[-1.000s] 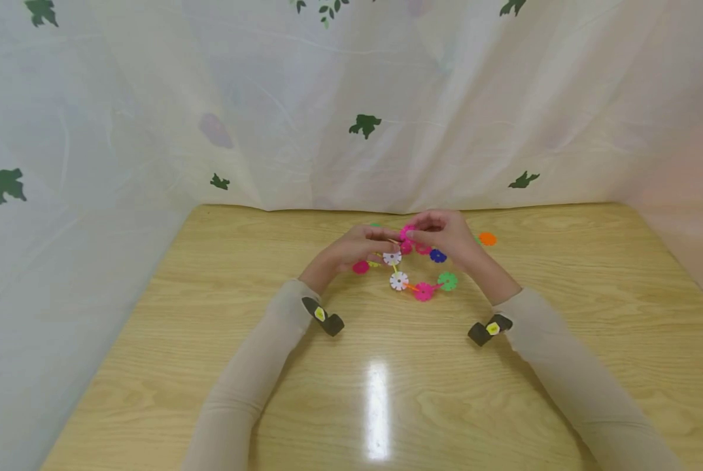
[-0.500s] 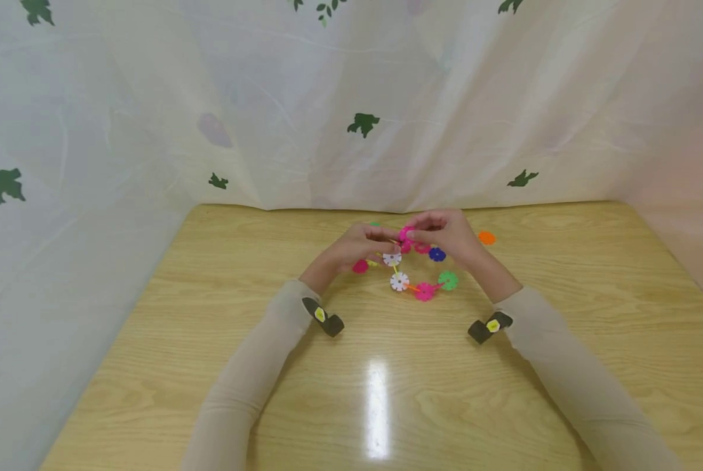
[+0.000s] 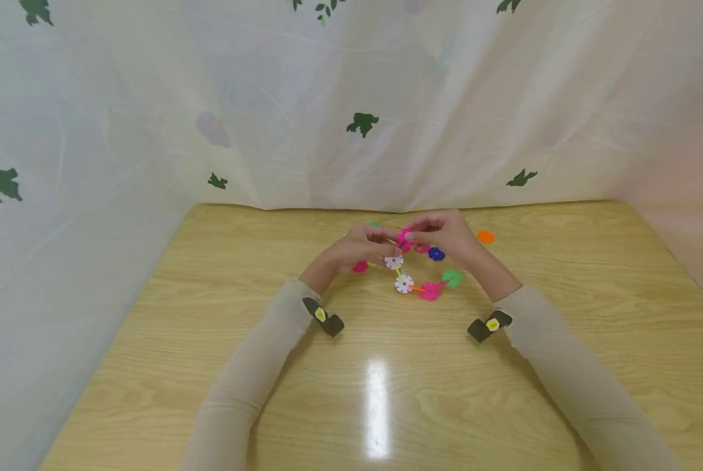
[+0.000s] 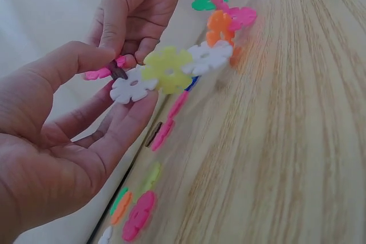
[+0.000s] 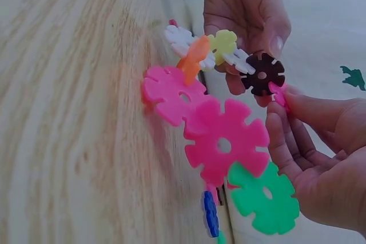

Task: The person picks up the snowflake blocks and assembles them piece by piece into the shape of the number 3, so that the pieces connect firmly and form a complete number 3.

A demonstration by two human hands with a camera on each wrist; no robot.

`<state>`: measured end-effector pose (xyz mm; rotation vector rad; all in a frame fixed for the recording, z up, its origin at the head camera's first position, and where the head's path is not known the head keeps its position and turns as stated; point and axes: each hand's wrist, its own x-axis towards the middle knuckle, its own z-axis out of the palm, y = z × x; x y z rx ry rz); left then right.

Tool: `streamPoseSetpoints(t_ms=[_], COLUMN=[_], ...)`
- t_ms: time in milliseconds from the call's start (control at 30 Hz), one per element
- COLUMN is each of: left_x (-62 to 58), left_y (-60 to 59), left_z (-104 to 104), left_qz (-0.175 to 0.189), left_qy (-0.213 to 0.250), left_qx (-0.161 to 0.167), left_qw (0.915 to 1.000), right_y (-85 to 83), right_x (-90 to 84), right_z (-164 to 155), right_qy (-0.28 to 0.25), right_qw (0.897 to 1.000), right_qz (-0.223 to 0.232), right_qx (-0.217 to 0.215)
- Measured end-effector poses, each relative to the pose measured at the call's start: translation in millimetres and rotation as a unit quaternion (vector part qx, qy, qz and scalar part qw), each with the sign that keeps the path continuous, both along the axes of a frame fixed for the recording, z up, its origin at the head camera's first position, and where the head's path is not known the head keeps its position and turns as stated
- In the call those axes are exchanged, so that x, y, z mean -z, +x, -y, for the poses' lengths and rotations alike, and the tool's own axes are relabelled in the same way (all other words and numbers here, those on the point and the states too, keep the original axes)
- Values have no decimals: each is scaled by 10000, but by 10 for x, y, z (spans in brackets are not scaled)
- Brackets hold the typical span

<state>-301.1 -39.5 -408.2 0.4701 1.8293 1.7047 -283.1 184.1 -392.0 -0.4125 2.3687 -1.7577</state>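
Note:
Several flower-shaped plastic snowflake discs are slotted together into a curved chain. From one end run a green disc (image 5: 266, 198), pink discs (image 5: 226, 144), an orange disc (image 4: 220, 27), a white one, a yellow disc (image 4: 167, 70), another white disc (image 4: 132, 86) and a dark brown disc (image 5: 263, 75). My left hand (image 3: 360, 247) holds the brown-and-white end between thumb and fingers. My right hand (image 3: 448, 237) pinches a pink disc (image 4: 98, 74) against the brown disc's edge; its fingers partly cover it. How deep the slots engage cannot be seen.
Loose discs lie behind the hands on the wooden table (image 3: 269, 392): a blue disc (image 3: 436, 254), an orange disc (image 3: 486, 237), a pink disc (image 4: 139, 215) and others. A patterned cloth (image 3: 280, 118) hangs along the far edge.
The chain's near part, with its white, pink and green discs, has swung slightly to the right. Both hands stay almost in place, holding the same discs.

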Motion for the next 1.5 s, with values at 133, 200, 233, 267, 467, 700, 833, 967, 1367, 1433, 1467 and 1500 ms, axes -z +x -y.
streamPoseSetpoints(t_ms=[133, 200, 233, 267, 467, 700, 833, 967, 1367, 1433, 1467, 1500], left_x=[5, 6, 4, 3, -2, -4, -8, -14, -18, -18, -19, -20], left_y=[3, 3, 4, 3, -5, 11, 17, 11, 4, 5, 5, 5], left_z=[3, 5, 7, 9, 17, 3, -5, -9, 7, 12, 13, 15], left_qz=[149, 161, 161, 144, 133, 55, 6, -49, -12, 10, 30, 40], left_qy=[-58, -94, -101, -130, -188, -92, -61, -119, -230, -210, -192, -178], left_qx=[162, 213, 225, 226, 42, -258, -402, -498, -514, -509, -506, -493], left_qw=[9997, 9996, 9996, 9996, 9997, 9996, 9992, 9987, 9984, 9985, 9985, 9986], right_y=[3, 3, 3, 0, -6, 6, 2, -14, -97, -115, -119, -124], right_x=[-4, -1, 0, 2, -2, -16, -32, -81, -182, -173, -170, -167], right_z=[-2, -2, -4, -5, 1, -1, -13, -73, -577, -691, -743, -794], right_qy=[227, 340, 385, 408, 427, 487, 561, 682, 1208, 1431, 1549, 1670], right_qw=[9994, 9989, 9986, 9985, 9989, 9988, 9983, 9975, 9925, 9895, 9878, 9859], right_qz=[-11, -45, -63, -78, -131, -66, -68, -49, 139, 124, 102, 70], right_qx=[-247, -321, -344, -346, -164, -49, -138, -179, -149, -131, -118, -82])
